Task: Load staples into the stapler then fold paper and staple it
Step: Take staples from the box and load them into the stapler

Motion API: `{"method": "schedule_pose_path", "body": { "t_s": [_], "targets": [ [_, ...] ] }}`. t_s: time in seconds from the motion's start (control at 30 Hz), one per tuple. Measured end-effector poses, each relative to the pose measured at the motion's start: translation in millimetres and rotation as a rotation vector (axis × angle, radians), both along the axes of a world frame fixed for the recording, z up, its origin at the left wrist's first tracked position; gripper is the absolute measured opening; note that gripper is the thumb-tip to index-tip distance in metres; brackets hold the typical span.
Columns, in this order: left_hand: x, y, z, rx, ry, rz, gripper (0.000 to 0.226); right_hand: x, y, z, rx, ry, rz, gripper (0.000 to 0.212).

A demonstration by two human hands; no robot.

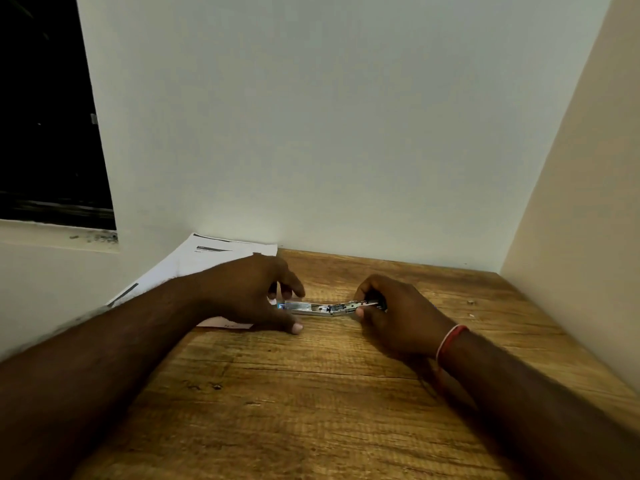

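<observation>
A metal stapler [323,308] lies swung open flat on the wooden table [311,393], its shiny channel facing up. My right hand [394,317] grips the stapler's right end between thumb and fingers. My left hand [249,292] rests at the stapler's left end, fingers curled over its tip, thumb pressed on the table. Whether staples lie in the channel is too small to tell. White printed paper [207,261] lies under and behind my left hand, against the wall.
The table sits in a corner, with a white wall [329,133] right behind it and a beige side wall [588,202] on the right. A dark window [45,116] is at the left. A small speck [470,301] lies on the wood at the right.
</observation>
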State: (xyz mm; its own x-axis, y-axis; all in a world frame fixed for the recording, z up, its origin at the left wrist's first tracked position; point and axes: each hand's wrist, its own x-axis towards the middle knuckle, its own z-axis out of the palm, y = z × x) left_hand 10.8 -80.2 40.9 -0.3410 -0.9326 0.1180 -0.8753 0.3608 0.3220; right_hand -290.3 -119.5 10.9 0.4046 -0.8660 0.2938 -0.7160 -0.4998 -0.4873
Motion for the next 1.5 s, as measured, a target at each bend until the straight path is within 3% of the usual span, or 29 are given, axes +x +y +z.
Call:
{"method": "schedule_pose_path", "body": {
  "t_s": [0.13,0.3,0.5,0.6,0.9,1.27,1.5],
  "targets": [
    [-3,-4,-6,-0.031,0.013,-0.010,0.023,-4,-8,1,0.112,-0.260,0.003,0.015],
    [-1,-8,-13,-0.094,0.056,0.000,0.016,-8,-7,3,0.299,-0.609,0.098,0.014],
    [-22,-5,-10,-0.187,0.554,0.034,0.014,-1,-3,-1,0.297,-0.730,0.171,0.020],
    [-41,4,-16,-0.196,0.660,0.013,0.018,3,4,1,0.230,-0.782,0.194,0.027],
    [-60,19,-20,-0.284,0.764,0.066,0.023,9,16,9,0.050,-0.652,0.191,0.022],
    [-61,29,-20,-0.376,0.662,0.006,0.012,13,25,11,-0.135,-0.525,0.241,0.024],
    [-61,31,-19,-0.337,0.646,0.015,0.014,16,29,11,-0.207,-0.456,0.245,0.024]
  ]
}}
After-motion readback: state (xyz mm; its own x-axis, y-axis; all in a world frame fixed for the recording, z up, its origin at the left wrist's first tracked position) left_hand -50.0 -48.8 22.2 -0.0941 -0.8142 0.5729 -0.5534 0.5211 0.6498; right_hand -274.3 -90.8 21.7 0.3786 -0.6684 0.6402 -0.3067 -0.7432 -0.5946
